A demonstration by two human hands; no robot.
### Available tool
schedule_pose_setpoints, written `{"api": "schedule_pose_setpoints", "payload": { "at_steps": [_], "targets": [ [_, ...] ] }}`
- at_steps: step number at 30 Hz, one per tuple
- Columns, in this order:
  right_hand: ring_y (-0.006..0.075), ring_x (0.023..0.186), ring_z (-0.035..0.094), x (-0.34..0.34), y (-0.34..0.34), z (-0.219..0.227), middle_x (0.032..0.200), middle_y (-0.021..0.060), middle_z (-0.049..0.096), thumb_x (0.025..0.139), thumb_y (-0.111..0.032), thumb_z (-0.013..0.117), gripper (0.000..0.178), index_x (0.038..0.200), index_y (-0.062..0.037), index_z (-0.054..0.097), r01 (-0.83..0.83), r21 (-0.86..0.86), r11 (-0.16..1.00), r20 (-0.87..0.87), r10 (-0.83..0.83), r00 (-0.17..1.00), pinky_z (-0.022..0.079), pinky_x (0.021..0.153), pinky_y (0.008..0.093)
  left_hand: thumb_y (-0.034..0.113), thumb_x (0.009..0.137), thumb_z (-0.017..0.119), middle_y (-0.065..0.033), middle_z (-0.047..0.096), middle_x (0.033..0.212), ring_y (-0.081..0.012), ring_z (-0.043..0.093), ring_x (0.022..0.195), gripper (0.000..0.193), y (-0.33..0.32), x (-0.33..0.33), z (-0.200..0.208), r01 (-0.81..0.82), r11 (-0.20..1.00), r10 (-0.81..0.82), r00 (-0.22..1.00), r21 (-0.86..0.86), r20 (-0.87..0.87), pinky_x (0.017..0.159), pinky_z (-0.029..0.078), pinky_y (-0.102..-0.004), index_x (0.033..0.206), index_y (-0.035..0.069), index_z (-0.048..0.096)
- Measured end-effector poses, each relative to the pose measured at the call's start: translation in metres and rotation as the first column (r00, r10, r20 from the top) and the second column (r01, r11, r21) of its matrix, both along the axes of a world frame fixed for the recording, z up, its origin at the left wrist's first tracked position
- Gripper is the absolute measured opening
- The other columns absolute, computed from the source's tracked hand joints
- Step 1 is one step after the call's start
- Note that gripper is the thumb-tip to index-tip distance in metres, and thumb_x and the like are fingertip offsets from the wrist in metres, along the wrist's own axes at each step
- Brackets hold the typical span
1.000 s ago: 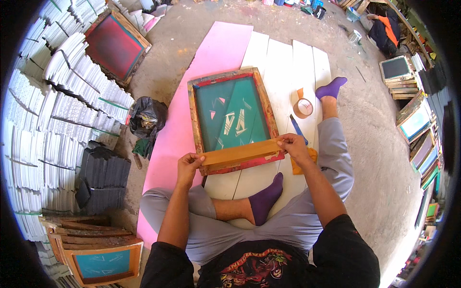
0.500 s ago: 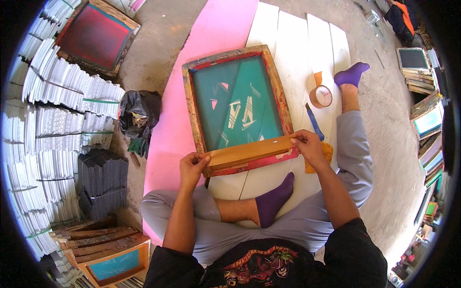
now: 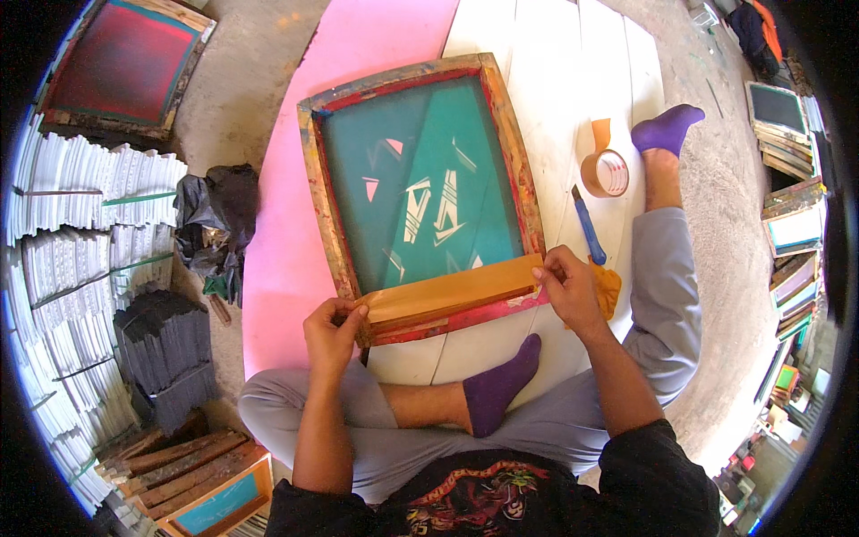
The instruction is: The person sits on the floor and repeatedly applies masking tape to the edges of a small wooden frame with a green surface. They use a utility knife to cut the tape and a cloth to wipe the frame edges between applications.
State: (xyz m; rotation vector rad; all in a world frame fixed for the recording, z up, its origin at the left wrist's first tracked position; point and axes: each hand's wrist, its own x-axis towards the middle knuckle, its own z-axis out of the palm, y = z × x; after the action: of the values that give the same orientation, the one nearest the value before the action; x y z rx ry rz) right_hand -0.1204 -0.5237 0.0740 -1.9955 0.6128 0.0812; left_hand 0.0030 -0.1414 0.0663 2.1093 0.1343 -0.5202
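A wooden-framed printing screen (image 3: 327, 208) with green mesh lies before me, pale angular shapes showing through it. Across its near end stretches a strip of brown packing tape (image 3: 452, 291). My left hand (image 3: 334, 333) pinches the strip's left end at the frame's near left corner, fingers closed. At the other end, my right hand (image 3: 571, 286) grips the tape between thumb and fingers, by the near right corner. I cannot tell how much of the strip is stuck down. To the right are a brown tape roll (image 3: 605, 173), a blue utility knife (image 3: 587, 228) and an orange-yellow cloth (image 3: 608, 291).
Pink board (image 3: 277, 242) and white boards (image 3: 555, 80) lie under the screen. My legs fold around the near side. Tied stacks of white sheets (image 3: 72, 259), a dark bundle (image 3: 165, 349) and a black plastic bag (image 3: 224, 210) stand left. More frames (image 3: 792, 228) lean at the right.
The view has shifted, so the screen and left-hand stacks appear farther left. Both hands keep hold of the tape's ends, and the strip still spans the near end of the frame.
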Motion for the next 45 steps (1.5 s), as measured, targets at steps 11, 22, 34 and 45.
{"api": "schedule_pose_setpoints", "payload": {
  "at_steps": [11,22,34,45],
  "targets": [
    [0.0338,0.089,0.071,0.009,0.003,0.009,0.096,0.0154,0.072,0.089,-0.013,0.07,0.015,0.101,-0.0036,0.072,-0.153,-0.203,0.967,0.001,0.157,0.988,0.055,0.08,0.041,0.006,0.085,0.081,-0.0078,0.071,0.075,-0.01,0.063,0.067,0.016,-0.003,0.002,0.011,0.015,1.0,-0.013,0.999,0.024,-0.044,0.061,0.052,-0.0274,0.094,-0.005,0.073],
    [0.0348,0.089,0.07,0.011,0.008,0.01,0.096,0.0137,0.072,0.09,-0.018,0.07,0.015,0.1,-0.0078,0.074,-0.213,-0.321,0.923,-0.024,0.217,0.976,0.055,0.079,0.0427,0.004,0.083,0.083,-0.0112,0.071,0.073,-0.0141,0.067,0.065,0.026,0.001,-0.006,0.01,-0.011,1.0,0.012,0.999,-0.017,0.041,0.061,0.052,-0.0287,0.098,0.001,0.062],
    [0.0309,0.081,0.07,0.005,0.002,0.023,0.091,0.0122,0.071,0.09,-0.015,0.071,0.014,0.099,-0.0059,0.075,-0.19,-0.415,0.889,-0.044,0.19,0.981,0.054,0.073,0.0393,0.007,0.082,0.084,-0.008,0.07,0.072,-0.0101,0.064,0.065,0.016,0.003,-0.004,0.006,0.178,0.983,-0.171,0.978,-0.045,0.122,0.06,0.051,-0.0269,0.088,-0.001,0.072],
    [0.0338,0.084,0.07,0.005,0.002,0.027,0.092,0.0106,0.069,0.092,-0.023,0.069,0.018,0.103,-0.0109,0.076,-0.195,-0.415,0.889,-0.067,0.184,0.981,0.055,0.073,0.0442,0.009,0.081,0.084,-0.0093,0.072,0.075,-0.0143,0.065,0.063,0.012,0.002,0.0,0.019,0.256,0.963,-0.267,0.943,0.083,0.2,0.06,0.051,-0.0285,0.089,0.002,0.077]
  ]
}}
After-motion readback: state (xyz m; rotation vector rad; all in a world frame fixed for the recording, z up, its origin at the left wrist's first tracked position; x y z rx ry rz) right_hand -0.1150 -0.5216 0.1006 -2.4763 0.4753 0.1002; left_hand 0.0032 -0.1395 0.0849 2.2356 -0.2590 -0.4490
